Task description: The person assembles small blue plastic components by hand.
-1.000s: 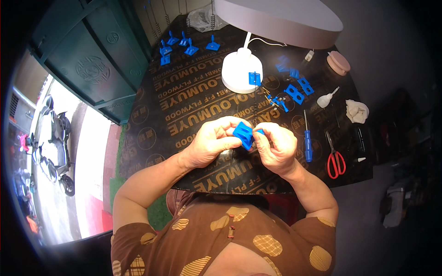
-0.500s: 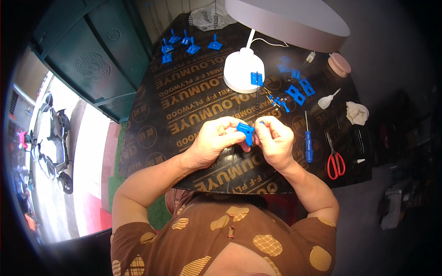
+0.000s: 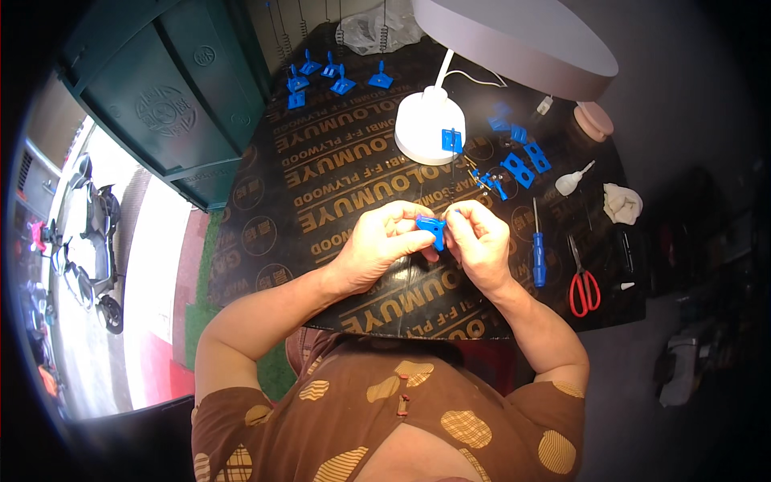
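Observation:
My left hand (image 3: 377,245) is closed on a small blue plastic part (image 3: 431,226), its thumb pressed along the near side. My right hand (image 3: 480,241) pinches at the part's right end. A speck of blue shows between its fingertips, but most of what they hold is hidden. From near those fingertips a thin dark wire runs up to a blue square piece (image 3: 452,141), seen against the white lamp base (image 3: 418,132); whether they are joined I cannot tell. Beyond the right hand lie small screws and blue bits (image 3: 488,183), and blue plates with holes (image 3: 518,170).
Blue square bases (image 3: 342,85) with upright springs stand at the back left. The lamp's wide shade (image 3: 522,36) overhangs the back. On the right lie a blue screwdriver (image 3: 539,257), red-handled scissors (image 3: 584,291), a white nozzle bulb (image 3: 570,180) and a crumpled white cloth (image 3: 622,202).
The blue part has turned slightly in my left fingers and lies more level. Both hands stay close together, and the whole view has shifted a little.

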Motion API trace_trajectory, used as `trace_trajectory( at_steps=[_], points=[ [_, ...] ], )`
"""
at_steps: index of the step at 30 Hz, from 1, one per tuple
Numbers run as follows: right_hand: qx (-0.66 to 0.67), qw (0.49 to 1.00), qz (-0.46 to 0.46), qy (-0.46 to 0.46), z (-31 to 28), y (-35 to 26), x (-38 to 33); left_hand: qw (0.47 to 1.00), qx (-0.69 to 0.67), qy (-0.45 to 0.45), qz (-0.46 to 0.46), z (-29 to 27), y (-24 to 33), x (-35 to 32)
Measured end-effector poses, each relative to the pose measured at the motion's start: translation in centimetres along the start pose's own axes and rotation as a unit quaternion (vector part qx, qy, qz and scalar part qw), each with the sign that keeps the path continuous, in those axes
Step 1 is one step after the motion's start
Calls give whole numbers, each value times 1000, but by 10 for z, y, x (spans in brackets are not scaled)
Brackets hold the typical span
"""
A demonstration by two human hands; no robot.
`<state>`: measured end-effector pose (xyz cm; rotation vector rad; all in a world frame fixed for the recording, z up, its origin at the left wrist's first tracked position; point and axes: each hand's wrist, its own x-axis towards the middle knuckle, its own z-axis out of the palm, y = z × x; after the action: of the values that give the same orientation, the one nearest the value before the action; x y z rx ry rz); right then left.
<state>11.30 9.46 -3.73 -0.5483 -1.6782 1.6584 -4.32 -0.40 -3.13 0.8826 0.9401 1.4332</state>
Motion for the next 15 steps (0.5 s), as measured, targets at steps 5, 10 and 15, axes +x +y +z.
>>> trace_trajectory(
  at_steps=[5,10,15],
  points=[
    [-25,1000,9,-4,1,-2,1,1000,-2,2,7,0,-3,0],
    [0,1000,-2,-3,0,-2,1,1000,-10,13,14,-1,-4,0],
    [10,1000,-8,-7,0,0,3,1000,2,5,12,-1,-2,0]
  ],
)
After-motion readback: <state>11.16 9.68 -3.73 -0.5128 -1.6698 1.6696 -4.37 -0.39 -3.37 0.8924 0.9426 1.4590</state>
